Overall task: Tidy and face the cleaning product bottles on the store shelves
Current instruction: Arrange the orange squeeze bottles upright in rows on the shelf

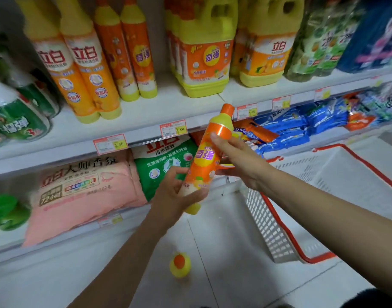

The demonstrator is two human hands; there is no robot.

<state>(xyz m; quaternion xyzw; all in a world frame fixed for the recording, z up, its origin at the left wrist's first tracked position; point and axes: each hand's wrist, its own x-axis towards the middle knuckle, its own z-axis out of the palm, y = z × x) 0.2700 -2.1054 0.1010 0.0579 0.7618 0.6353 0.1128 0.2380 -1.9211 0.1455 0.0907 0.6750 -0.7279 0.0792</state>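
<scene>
Before the long white store shelf (pixel 146 112), by a white plastic basket with a red rim (pixel 266 223): tall orange plastic bottle (pixel 203 161), tilted in the air. Left hand (pixel 168 194) wrapped round its bottom, right hand (pixel 239 158) gripping its top half. Below, small yellow bottle (pixel 180 264) on the floor.

The light was bright and even, with soft shadow under the white shelf (pixel 146 112) and a dim corner at upper left. A small glare shone on the orange bottle (pixel 205 156). Edges of the frame were bent and blurred, mostly at right.
</scene>
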